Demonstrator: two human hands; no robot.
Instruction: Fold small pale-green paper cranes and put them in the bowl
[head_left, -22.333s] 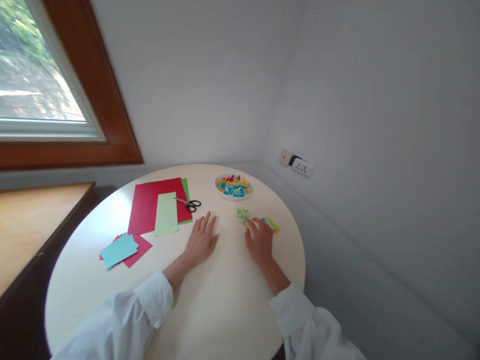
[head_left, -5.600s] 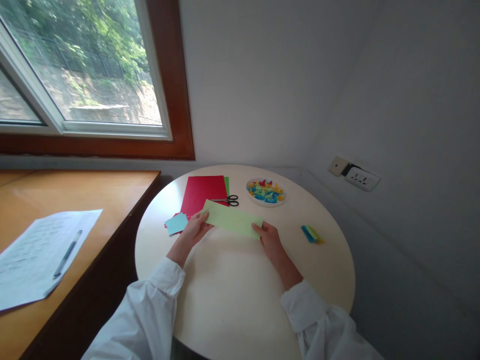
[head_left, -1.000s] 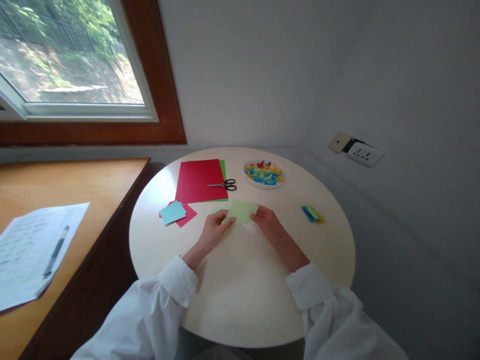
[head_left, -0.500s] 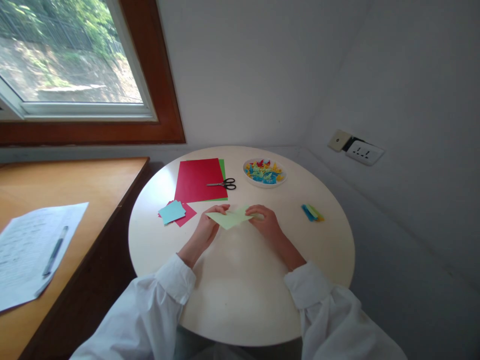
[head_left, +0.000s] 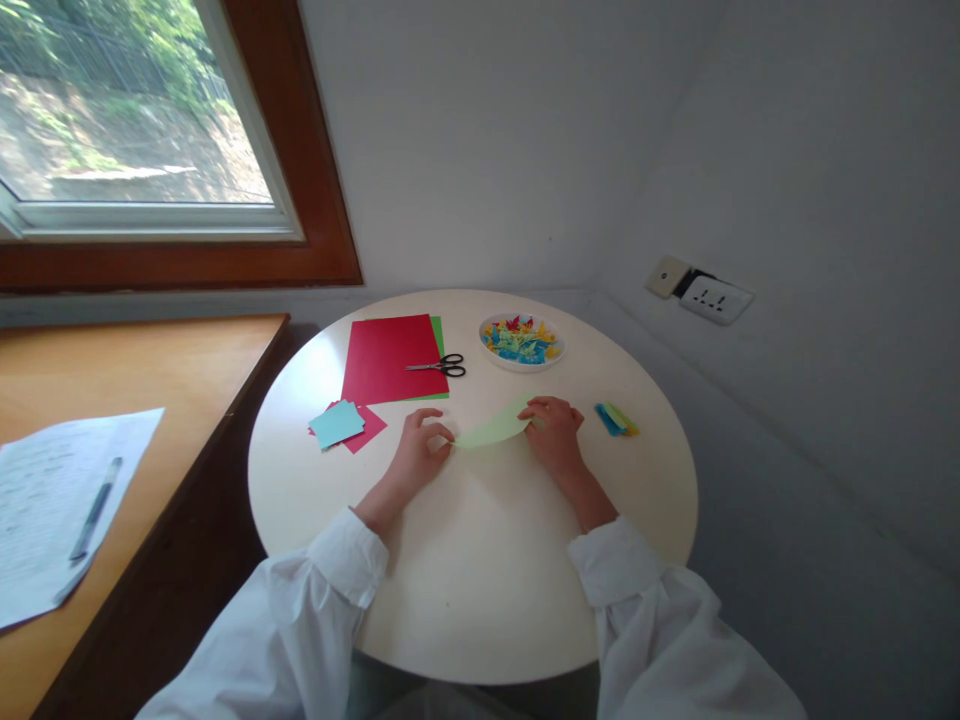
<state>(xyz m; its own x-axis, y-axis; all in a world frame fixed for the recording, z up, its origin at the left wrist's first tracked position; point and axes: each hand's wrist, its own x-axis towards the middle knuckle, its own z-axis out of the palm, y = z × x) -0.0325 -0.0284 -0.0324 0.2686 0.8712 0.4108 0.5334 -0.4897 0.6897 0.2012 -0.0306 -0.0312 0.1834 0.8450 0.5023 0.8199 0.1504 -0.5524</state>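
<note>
A light green paper piece [head_left: 495, 430] hangs just above the round cream table [head_left: 472, 560], stretched between both hands. My left hand [head_left: 420, 455] pinches its left tip. My right hand [head_left: 555, 432] grips its right end, fingers curled over it. The paper looks folded and curves upward toward the right hand.
Black scissors [head_left: 439, 366] lie on a red sheet [head_left: 390, 358] with a green sheet under it. Small blue and red squares [head_left: 339, 424] sit at the left. A white dish of coloured paper bits [head_left: 520, 340] stands at the back. Folded blue-green-yellow strips [head_left: 615, 418] lie right. A wooden desk [head_left: 127, 400] holds a printed page [head_left: 45, 500] and pen.
The green strip was folded down to a smaller piece, then turned edge-on. My hands have moved apart, the right one shifting right, pulling the paper out between them.
</note>
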